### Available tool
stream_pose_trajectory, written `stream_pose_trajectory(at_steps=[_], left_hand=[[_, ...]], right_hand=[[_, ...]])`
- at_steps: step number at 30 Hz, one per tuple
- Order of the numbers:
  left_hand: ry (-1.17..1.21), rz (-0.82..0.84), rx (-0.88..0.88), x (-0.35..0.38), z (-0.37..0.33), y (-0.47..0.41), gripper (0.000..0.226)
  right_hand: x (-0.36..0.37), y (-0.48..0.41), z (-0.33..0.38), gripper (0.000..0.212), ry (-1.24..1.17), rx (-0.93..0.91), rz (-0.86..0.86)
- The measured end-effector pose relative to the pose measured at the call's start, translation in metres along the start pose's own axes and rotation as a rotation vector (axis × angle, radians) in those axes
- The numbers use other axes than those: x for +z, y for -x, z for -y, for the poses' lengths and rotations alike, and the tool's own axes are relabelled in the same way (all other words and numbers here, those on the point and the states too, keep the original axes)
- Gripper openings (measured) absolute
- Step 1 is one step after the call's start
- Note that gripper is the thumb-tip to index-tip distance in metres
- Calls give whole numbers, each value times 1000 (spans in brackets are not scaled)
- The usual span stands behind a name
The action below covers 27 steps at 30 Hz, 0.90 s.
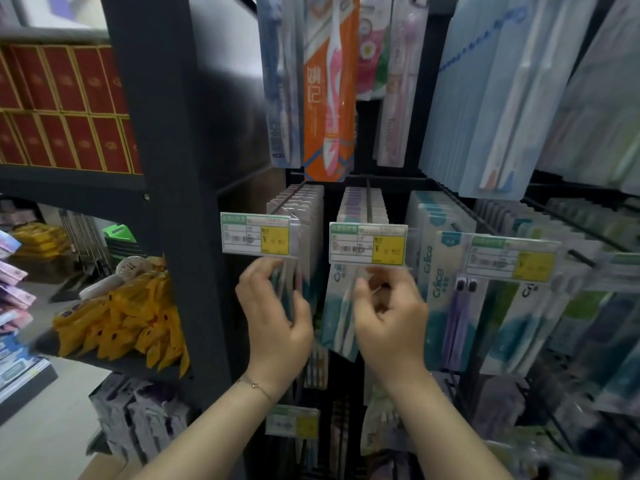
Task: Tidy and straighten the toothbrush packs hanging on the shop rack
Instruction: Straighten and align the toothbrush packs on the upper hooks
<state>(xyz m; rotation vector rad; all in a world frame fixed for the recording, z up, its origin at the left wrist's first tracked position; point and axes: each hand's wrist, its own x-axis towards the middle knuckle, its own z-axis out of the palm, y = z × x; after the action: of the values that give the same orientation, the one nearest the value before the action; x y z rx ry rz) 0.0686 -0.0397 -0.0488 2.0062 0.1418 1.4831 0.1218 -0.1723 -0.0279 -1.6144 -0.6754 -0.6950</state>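
Hands on two hanging packs, both gripping.
Left hand [277,320] has its fingers [258,271] curled tight round the front white-and-teal toothbrush pack [289,284], which hangs just under the left green-and-yellow price tag [258,234]. More packs of the same kind queue along the black wire hook [292,194] behind those fingers. Right hand [391,317], just beside it, pinches the top of a white blister pack with teal lettering [337,306] between thumb and bent fingers [398,282], directly below the middle price tag [367,243]. High above both sets of fingers hangs an orange toothbrush pack [329,98]. Motion blur softens the fingertips.
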Motion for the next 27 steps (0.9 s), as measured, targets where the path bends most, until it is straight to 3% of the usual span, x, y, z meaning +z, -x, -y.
stream_pose_trajectory(at_steps=[2, 5, 7, 13, 17, 23, 27], left_hand=[[84, 121, 4, 3, -9, -5, 37], [139, 307, -148, 16, -14, -13, 27], [189, 347, -229, 26, -16, -18, 25], [252, 328, -264, 35, -18, -24, 14], [399, 325, -388, 36, -18, -29, 10], [564, 317, -572, 44, -15, -24, 7], [552, 321, -615, 45, -9, -15, 13]], right_hand=[[-8, -2, -9, 19, -40, 85, -15], [-11, -7, -21, 32, 3, 226, 26], [-10, -10, -26, 33, -6, 289, 58], [-11, -13, -30, 28, -91, 304, 123], [-15, -19, -27, 19, -85, 279, 127], [-18, -34, -14, 12, 46, 161, 123], [-20, -33, -13, 13, 99, 132, 197]])
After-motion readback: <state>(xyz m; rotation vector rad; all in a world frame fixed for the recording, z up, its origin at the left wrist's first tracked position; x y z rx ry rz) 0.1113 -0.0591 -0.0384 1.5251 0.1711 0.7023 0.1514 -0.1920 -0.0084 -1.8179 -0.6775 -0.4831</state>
